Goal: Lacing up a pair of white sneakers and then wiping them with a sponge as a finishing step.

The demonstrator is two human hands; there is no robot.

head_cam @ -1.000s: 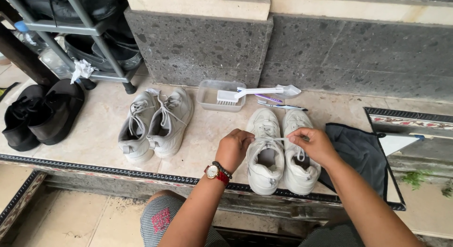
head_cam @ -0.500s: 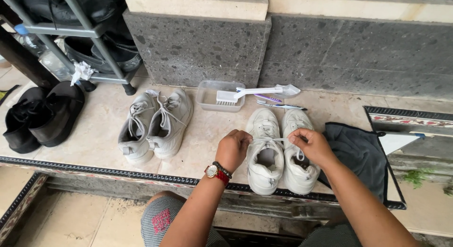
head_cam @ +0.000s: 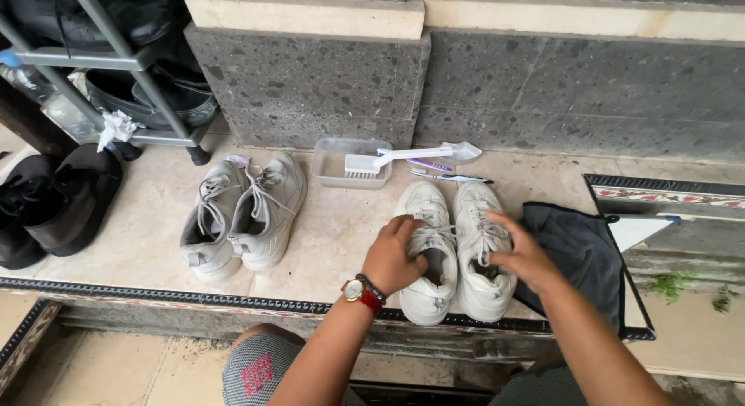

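Left hand is gripping the left white shoe; right hand is pinching the right shoe's laces.

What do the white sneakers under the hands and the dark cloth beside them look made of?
White sneakers: probably leather or synthetic leather, smooth matte panels with stitched seams, woven laces. Dark cloth: soft fabric, matte, lying in loose folds. Neither can be told for certain.
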